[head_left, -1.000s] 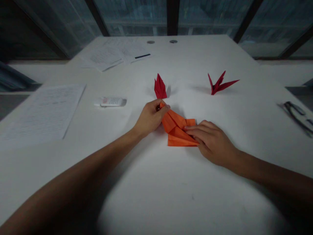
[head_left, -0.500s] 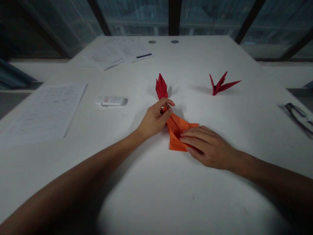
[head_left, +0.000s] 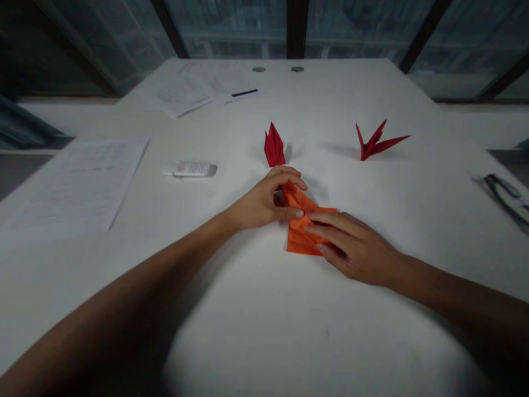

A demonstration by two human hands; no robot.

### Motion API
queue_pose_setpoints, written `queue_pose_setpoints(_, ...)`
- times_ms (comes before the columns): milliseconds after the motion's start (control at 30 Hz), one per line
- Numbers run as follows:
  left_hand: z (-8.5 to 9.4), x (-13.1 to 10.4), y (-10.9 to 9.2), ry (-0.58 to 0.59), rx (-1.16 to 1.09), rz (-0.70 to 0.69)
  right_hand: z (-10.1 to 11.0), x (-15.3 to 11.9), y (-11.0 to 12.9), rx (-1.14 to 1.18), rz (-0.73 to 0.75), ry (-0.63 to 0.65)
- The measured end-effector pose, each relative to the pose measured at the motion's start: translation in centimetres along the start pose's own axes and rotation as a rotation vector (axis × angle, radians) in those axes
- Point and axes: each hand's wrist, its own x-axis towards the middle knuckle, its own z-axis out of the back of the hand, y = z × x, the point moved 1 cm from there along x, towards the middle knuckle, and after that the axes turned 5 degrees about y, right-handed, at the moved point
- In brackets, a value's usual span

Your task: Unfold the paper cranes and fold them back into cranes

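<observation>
Tabletop (head_left: 297,309): two red figures (head_left: 274,146) (head_left: 371,145); two hands (head_left: 262,203) (head_left: 360,249), fingers parted, on one orange paper (head_left: 301,240).

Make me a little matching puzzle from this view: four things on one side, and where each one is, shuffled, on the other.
Things:
1. Orange folded paper
2. White tube
3. Thin dark strip
4. Red figure with long spread points

Places:
A. By the loose printed sheets at the far side
B. Standing on the right, beyond the hands
C. Touched by the left hand and right hand
D. Lying left of both hands

Right pairs: 1-C, 2-D, 3-A, 4-B
</observation>
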Motion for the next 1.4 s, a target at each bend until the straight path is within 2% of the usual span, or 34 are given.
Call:
queue_pose_setpoints(267,-0.8,0.1,1.1,-0.117,-0.061,0.127,0.0,0.1,0.1,0.042,-0.016,0.001)
queue_pose_setpoints(367,-1.0,0.1,1.3,-0.154,-0.103,0.165,-0.1,0.2,0.0,0.035,0.025,0.006)
queue_pose_setpoints(533,-1.1,0.2,1.3,-0.186,-0.114,0.165,0.0,0.2,0.1,0.041,0.043,0.015)
queue_pose_setpoints(867,-1.3,0.3,1.1,-0.288,-0.136,0.181,0.5,0.1,0.2,0.083,0.071,-0.061)
queue_pose_setpoints(967,-1.3,0.3,1.2,-0.316,-0.135,0.188,0.7,0.2,0.2,0.097,-0.02,-0.107)
queue_pose_setpoints(1067,-1.2,0.4,1.2,-0.327,-0.136,0.179,0.8,0.3,-0.2,0.099,-0.24,-0.178)
queue_pose_setpoints(1133,-1.2,0.3,1.1,-0.329,-0.133,0.166,0.8,0.5,-0.5,0.116,-0.337,-0.165)
queue_pose_setpoints(1400,-1.2,0.3,1.2,-0.321,-0.165,0.166,0.7,0.6,-1.0,0.136,-0.338,0.003)
